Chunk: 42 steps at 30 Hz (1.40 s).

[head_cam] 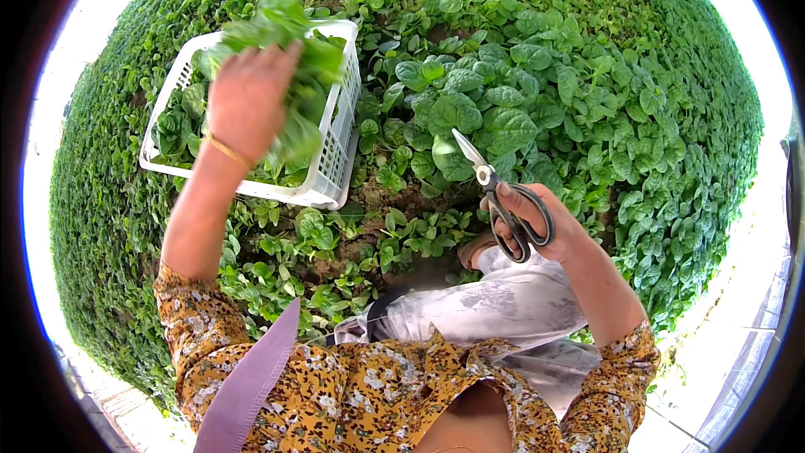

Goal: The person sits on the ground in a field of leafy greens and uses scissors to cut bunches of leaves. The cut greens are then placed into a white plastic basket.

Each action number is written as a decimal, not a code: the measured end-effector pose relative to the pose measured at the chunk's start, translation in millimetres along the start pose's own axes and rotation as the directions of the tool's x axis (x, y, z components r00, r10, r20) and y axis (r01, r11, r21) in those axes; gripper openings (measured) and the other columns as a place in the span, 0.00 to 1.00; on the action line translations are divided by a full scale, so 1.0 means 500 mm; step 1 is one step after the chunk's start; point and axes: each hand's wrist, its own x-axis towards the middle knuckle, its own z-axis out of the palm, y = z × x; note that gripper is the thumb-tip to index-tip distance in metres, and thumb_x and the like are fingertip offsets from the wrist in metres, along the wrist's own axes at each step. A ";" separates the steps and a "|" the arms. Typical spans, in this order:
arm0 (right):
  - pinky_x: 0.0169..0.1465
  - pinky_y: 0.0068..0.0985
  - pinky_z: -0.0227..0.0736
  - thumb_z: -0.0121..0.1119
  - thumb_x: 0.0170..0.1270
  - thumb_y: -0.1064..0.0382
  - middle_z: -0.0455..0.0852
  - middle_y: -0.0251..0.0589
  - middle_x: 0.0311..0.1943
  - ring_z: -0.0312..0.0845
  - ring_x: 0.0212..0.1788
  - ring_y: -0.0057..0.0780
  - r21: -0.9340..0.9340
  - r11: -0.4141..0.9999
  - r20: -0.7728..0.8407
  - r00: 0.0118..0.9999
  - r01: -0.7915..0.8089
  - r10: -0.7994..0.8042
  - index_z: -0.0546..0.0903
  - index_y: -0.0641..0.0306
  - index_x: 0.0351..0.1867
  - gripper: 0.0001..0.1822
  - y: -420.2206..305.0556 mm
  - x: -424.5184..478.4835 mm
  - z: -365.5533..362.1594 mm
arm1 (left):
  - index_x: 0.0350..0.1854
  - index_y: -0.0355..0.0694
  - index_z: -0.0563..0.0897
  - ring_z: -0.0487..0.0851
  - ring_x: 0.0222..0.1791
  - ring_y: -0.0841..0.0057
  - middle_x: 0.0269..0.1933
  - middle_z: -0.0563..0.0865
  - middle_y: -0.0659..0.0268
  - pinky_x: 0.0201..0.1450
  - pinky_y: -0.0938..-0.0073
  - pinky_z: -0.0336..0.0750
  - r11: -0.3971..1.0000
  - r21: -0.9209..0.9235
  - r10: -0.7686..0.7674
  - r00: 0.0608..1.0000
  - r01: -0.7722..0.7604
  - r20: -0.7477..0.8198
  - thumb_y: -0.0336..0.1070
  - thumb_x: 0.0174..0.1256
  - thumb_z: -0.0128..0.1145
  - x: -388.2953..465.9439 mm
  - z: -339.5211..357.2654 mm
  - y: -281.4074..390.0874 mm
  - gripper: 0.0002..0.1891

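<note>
Over a white slatted plastic crate (339, 138), my left hand (248, 97) grips a bunch of leafy greens (277, 16), blurred by motion. Cut greens (173, 132) lie inside the crate beneath it. On the other side, my right hand (534, 214) has its fingers through the dark handles of a pair of scissors (484, 176). The blades look closed and point up and to the left. They are in front of a clump of broad-leaved green plants (484, 119). My left fingers are partly hidden by the leaves.
Dense low plants (629, 100) cover the bed all around. Bare brown soil (352, 245) shows between stems near the crate's front. My bent leg in pale, stained trousers (478, 308) is close below the scissors. Pale paving (710, 377) borders the bed.
</note>
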 end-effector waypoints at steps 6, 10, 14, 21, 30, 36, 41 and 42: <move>0.17 0.19 0.67 0.58 0.62 0.39 0.76 0.34 0.16 0.71 0.13 0.20 0.015 0.999 0.017 0.999 -0.041 0.041 0.78 0.67 0.36 0.28 0.008 0.004 0.004 | 0.65 0.50 0.70 0.73 0.61 0.64 0.62 0.76 0.64 0.63 0.64 0.67 0.935 0.267 -0.353 0.700 0.235 0.621 0.21 0.51 0.53 0.060 0.206 -0.208 0.34; 0.18 0.18 0.66 0.58 0.62 0.38 0.76 0.33 0.16 0.71 0.14 0.19 0.030 0.998 -0.063 0.997 -0.053 0.055 0.77 0.66 0.36 0.27 0.024 -0.010 -0.011 | 0.73 0.60 0.53 0.55 0.73 0.66 0.73 0.59 0.68 0.69 0.46 0.54 0.871 0.245 -0.460 0.530 0.426 0.712 0.25 0.59 0.47 -0.030 0.442 -0.269 0.39; 0.17 0.17 0.66 0.58 0.60 0.36 0.77 0.32 0.17 0.71 0.14 0.18 0.043 0.999 -0.281 0.960 0.022 -0.009 0.77 0.69 0.39 0.31 0.022 -0.043 -0.051 | 0.74 0.66 0.46 0.50 0.75 0.61 0.74 0.55 0.69 0.69 0.40 0.50 0.767 0.027 -0.460 0.521 0.641 0.719 0.41 0.55 0.61 -0.140 0.689 -0.258 0.46; 0.21 0.19 0.63 0.59 0.61 0.40 0.76 0.32 0.19 0.69 0.18 0.20 0.177 0.959 -0.660 0.750 0.223 -0.053 0.78 0.66 0.41 0.27 0.096 -0.144 -0.222 | 0.74 0.63 0.48 0.63 0.68 0.54 0.68 0.65 0.57 0.68 0.59 0.59 0.761 -0.189 -0.462 0.723 0.621 0.514 0.41 0.49 0.66 -0.202 0.707 -0.347 0.51; 0.26 0.21 0.65 0.61 0.58 0.37 0.79 0.35 0.20 0.71 0.21 0.20 -0.017 0.998 -0.703 0.710 -0.068 0.036 0.80 0.68 0.33 0.29 0.368 -0.172 -0.297 | 0.75 0.53 0.47 0.51 0.73 0.54 0.74 0.55 0.56 0.74 0.60 0.48 0.917 -0.124 -0.280 0.834 0.379 0.476 0.36 0.38 0.70 -0.085 0.457 -0.399 0.58; 0.37 0.32 0.71 0.60 0.59 0.45 0.85 0.47 0.28 0.79 0.29 0.37 -0.393 0.899 -0.494 0.869 -0.191 -0.032 0.83 0.66 0.33 0.22 0.537 -0.031 -0.345 | 0.49 0.40 0.82 0.84 0.43 0.66 0.45 0.86 0.58 0.47 0.69 0.77 0.711 -0.649 0.066 0.893 0.272 0.446 0.34 0.61 0.57 0.015 0.301 0.118 0.14; 0.40 0.40 0.75 0.57 0.51 0.53 0.85 0.46 0.31 0.81 0.37 0.47 -0.891 0.430 -0.269 0.934 -0.149 -0.234 0.83 0.58 0.30 0.12 0.489 0.130 -0.335 | 0.45 0.35 0.82 0.84 0.44 0.66 0.42 0.85 0.58 0.48 0.70 0.78 0.606 -0.726 0.520 0.530 0.324 0.670 0.37 0.62 0.56 -0.057 0.336 0.504 0.13; 0.39 0.40 0.76 0.57 0.50 0.55 0.85 0.44 0.31 0.82 0.36 0.45 -0.918 0.382 -0.219 0.943 -0.111 -0.252 0.83 0.57 0.29 0.11 0.473 0.161 -0.339 | 0.43 0.35 0.82 0.83 0.44 0.64 0.42 0.85 0.57 0.48 0.68 0.78 0.615 -0.763 0.577 0.547 0.198 0.607 0.36 0.61 0.56 -0.076 0.362 0.559 0.12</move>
